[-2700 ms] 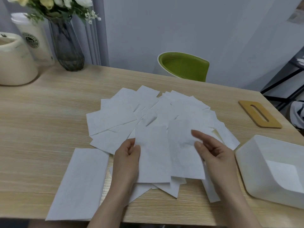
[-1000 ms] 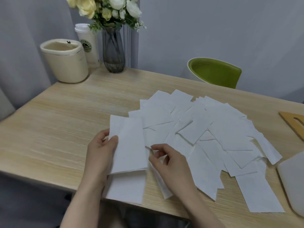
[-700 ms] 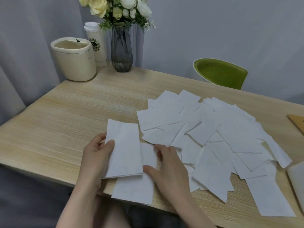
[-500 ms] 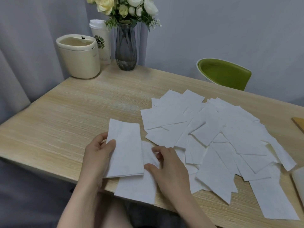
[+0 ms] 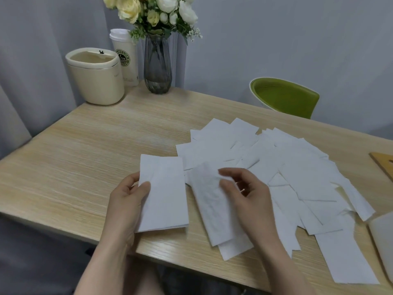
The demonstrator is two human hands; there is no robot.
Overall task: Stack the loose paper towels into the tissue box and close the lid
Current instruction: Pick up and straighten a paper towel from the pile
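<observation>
Head view: left hand (image 5: 127,201) grips a small stack of towels (image 5: 163,194) by its left edge, thumb on top; right hand (image 5: 248,196) pinches a single towel (image 5: 210,205) just beside it. Loose towels (image 5: 297,171) fan across the table (image 5: 85,156). Tissue box (image 5: 382,237) sits at the right edge, contents unseen; flowers fill the vase (image 5: 157,67).

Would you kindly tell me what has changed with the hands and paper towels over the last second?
The right hand has pinched a loose white paper towel and lifted it off the pile, toward the small white towel stack. The left hand still holds that stack by its left edge. The spread-out white towel pile on the light wooden table is otherwise unchanged.
</observation>
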